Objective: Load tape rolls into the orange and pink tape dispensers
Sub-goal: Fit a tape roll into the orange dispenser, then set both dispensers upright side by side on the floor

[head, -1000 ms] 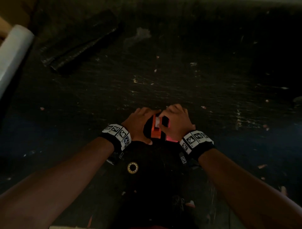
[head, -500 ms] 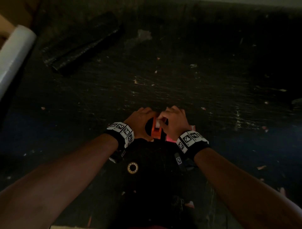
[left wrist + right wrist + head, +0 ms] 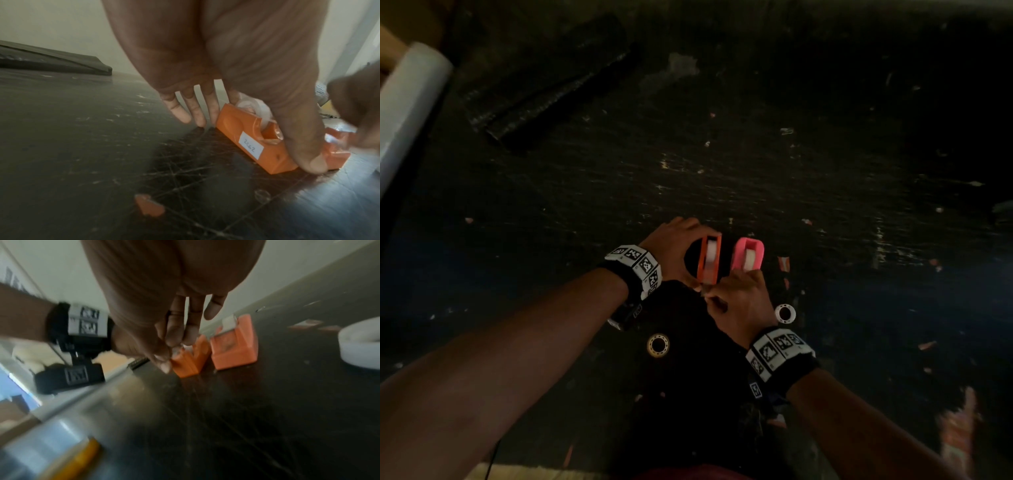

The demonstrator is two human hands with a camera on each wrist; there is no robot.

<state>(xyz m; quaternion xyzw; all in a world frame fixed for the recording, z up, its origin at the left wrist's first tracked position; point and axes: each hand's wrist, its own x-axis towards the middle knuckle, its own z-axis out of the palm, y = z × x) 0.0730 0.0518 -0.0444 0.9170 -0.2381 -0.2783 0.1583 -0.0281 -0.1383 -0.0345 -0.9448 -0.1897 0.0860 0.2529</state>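
Both hands had parted since half a second earlier: then they huddled together over the orange dispenser, hiding most of the pink one, and now the right hand (image 3: 743, 305) had dropped back toward 6 o'clock, leaving both dispensers in plain sight.

On the dark desk (image 3: 825, 192) the orange dispenser (image 3: 709, 262) stood with a pale roll (image 3: 711, 257) seated in it. At its 3 o'clock, just beside it but apart, stood the pink dispenser (image 3: 748, 258), also with a roll (image 3: 749, 263) inside.

From the left wrist, the left hand (image 3: 236, 65) steadied the orange dispenser (image 3: 257, 139), thumb curled down against its near end and fingers (image 3: 197, 112) reaching to its far end. The right hand's fingers (image 3: 176, 335) were pinched together at the cutter end of the orange dispenser (image 3: 189, 360), apparently on the tape's free end, though blur hid the strip itself.

Two spare rolls lay on the desk: a yellowish one (image 3: 657, 345) at the orange dispenser's 7 o'clock and a white one (image 3: 785, 313) at the pink one's 5 o'clock.

By my reading, loading was nearly done: both rolls were in. Only drawing the orange dispenser's tape over its cutter seemed left.
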